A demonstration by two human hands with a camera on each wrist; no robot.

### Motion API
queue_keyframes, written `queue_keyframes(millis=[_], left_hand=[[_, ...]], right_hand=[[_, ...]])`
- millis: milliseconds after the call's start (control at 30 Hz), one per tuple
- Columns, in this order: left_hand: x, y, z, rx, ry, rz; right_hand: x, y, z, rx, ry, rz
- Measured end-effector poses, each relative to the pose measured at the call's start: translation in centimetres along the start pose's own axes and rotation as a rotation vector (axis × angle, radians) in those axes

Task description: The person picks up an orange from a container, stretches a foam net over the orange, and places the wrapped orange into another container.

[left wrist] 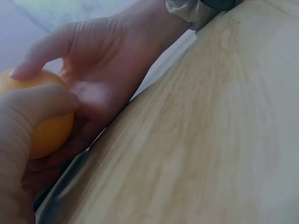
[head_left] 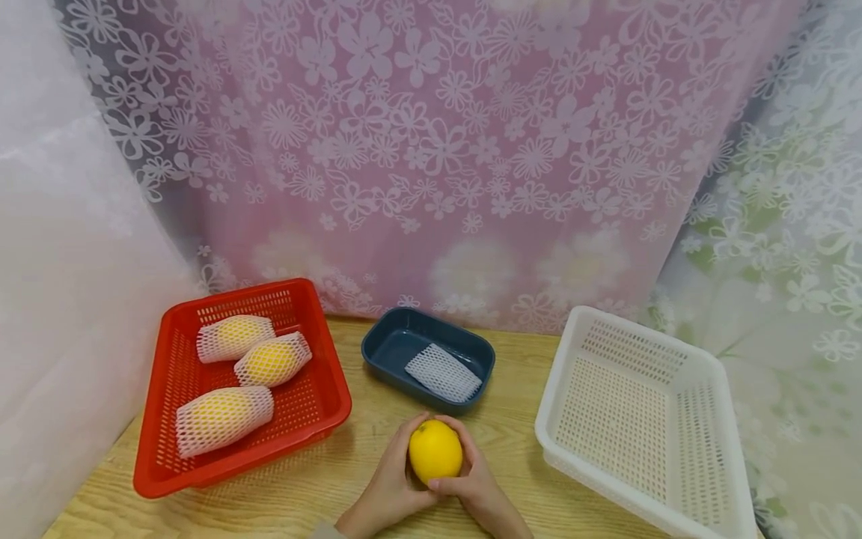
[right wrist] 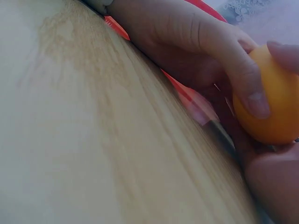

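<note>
A yellow-orange fruit, by its look an orange (head_left: 435, 451), is held between both hands just in front of the blue tray. My left hand (head_left: 393, 479) grips it from the left, fingers curved along its side. From the right, my right hand (head_left: 480, 485) holds it, with the thumb across its near face. In the left wrist view the orange (left wrist: 51, 133) shows between the two hands, and the right wrist view has the orange (right wrist: 273, 100) at its right edge. A white foam net sleeve (head_left: 444, 373) lies flat in the blue tray (head_left: 384, 337).
To the left stands a red basket (head_left: 242, 471) with three yellow fruits in foam nets (head_left: 225, 415). A white basket (head_left: 626, 404) stands at the right, with no fruit visible inside. Behind the wooden table (head_left: 364, 434) hangs a pink flowered curtain (head_left: 431, 165).
</note>
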State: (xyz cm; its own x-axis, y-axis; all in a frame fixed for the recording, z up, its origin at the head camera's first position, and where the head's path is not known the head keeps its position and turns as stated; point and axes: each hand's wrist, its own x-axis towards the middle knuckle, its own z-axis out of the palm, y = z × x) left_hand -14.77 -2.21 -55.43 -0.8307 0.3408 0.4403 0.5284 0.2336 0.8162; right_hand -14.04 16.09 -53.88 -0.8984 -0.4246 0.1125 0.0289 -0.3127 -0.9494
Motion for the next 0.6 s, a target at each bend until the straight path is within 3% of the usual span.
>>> queue_keyframes(millis=[200,400,600], left_hand=[[0.16,-0.05,-0.04,-0.029,-0.008,0.097],[0.16,-0.27,0.06,0.023,0.008,0.224],[0.02,-0.18,0.02,0.029,-0.046,0.229]], right_hand=[[-0.02,0.05,0.0,-0.025,0.015,-0.073],[-0.15,0.57,-0.34,-0.099,0.016,-0.124],[-0.02,0.89,-0.55,-0.197,0.016,-0.15]])
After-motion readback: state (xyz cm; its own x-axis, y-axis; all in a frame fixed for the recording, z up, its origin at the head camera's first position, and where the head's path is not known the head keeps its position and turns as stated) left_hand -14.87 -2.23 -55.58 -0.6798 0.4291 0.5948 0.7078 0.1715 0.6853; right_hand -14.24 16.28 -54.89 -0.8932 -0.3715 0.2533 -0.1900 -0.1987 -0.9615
